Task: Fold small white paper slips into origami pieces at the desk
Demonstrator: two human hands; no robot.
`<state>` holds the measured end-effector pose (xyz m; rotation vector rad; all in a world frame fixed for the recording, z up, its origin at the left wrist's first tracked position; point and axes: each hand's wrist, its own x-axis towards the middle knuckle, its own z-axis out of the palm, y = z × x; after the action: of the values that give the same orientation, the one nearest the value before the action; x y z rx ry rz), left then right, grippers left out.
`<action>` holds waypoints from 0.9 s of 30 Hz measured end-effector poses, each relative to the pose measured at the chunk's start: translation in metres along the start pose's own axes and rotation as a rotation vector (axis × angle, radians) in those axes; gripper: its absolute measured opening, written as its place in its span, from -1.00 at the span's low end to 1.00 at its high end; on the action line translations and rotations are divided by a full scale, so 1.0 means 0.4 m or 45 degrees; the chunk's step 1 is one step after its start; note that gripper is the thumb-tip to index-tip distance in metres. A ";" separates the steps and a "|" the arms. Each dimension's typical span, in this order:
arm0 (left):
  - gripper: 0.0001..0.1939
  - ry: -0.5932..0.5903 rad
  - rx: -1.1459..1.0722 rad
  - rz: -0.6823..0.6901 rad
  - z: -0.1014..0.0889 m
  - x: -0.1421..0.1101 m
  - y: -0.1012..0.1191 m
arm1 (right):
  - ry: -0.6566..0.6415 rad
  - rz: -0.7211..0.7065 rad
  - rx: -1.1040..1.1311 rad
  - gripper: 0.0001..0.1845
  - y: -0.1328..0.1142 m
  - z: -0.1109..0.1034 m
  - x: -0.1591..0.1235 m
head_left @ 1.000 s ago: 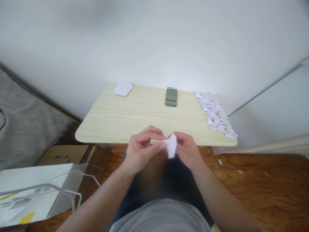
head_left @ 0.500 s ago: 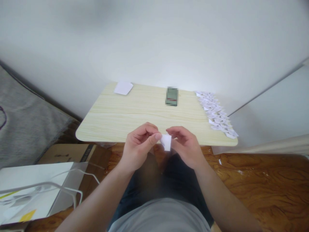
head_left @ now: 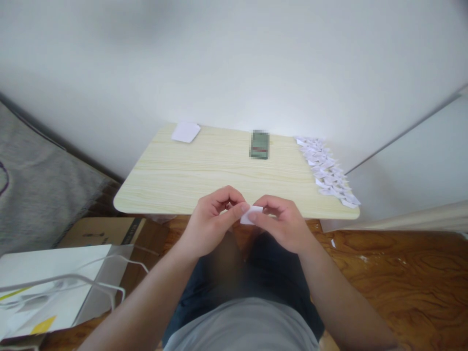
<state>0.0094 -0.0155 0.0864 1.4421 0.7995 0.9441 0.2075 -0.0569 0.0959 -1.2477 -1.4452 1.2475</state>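
Observation:
A small white piece of paper [head_left: 250,217] is held between my two hands, just over the near edge of the table. My left hand [head_left: 218,217] pinches its left end between thumb and fingers. On the other side, my right hand [head_left: 281,219] has its thumb pressed on the paper's face, with the fingers curled behind it. The fingers hide part of the paper, so its folds cannot be made out fully.
On the pale wood table [head_left: 204,168] lie a stack of white paper [head_left: 186,132] at the back left, a blurred green object [head_left: 259,145] at the back, and many folded paper pieces [head_left: 323,168] along the right. A white box [head_left: 54,287] with cables stands at lower left.
The paper has tilted from upright to flatter. My right thumb has come onto its face, and my hands have drawn slightly closer together.

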 end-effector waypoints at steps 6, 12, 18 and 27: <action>-0.82 -0.128 -0.091 -0.092 -0.017 0.009 0.014 | -0.041 0.014 0.100 -0.78 0.003 -0.006 -0.005; -0.86 -0.061 0.041 -0.023 -0.019 0.003 0.012 | 0.002 -0.021 0.068 -0.77 0.007 -0.010 -0.002; -0.87 0.011 0.072 0.042 -0.006 0.003 0.016 | -0.022 -0.072 0.064 -0.80 -0.006 -0.008 0.001; -0.82 0.054 -0.055 0.005 0.000 0.015 0.006 | -0.030 -0.048 0.150 -0.81 -0.006 -0.006 -0.001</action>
<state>0.0121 -0.0104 0.0893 1.3909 0.8026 0.9920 0.2097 -0.0570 0.0986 -1.1256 -1.3849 1.3061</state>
